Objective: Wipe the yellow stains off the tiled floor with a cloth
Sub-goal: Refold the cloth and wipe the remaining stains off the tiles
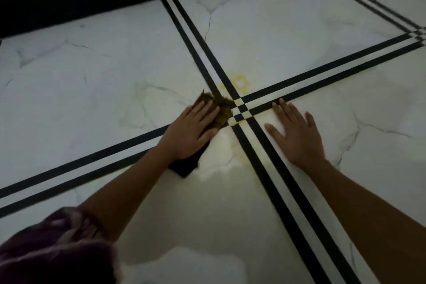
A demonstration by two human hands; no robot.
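A dark cloth (222,108), stained yellow-brown at its far end, lies on the white marble-look floor just left of where the black double stripes cross (239,109). My left hand (191,131) presses flat on the cloth with straight fingers. A yellow stain (239,82) shows just beyond the crossing, and a fainter yellow smear (237,123) sits right below it. My right hand (295,136) rests flat on the tile to the right of the crossing, fingers spread, holding nothing.
A black skirting band (80,4) runs along the wall at the top. Black double stripes (288,203) divide the floor into large tiles. A purple sleeve (57,244) fills the lower left corner. The lighting is dim.
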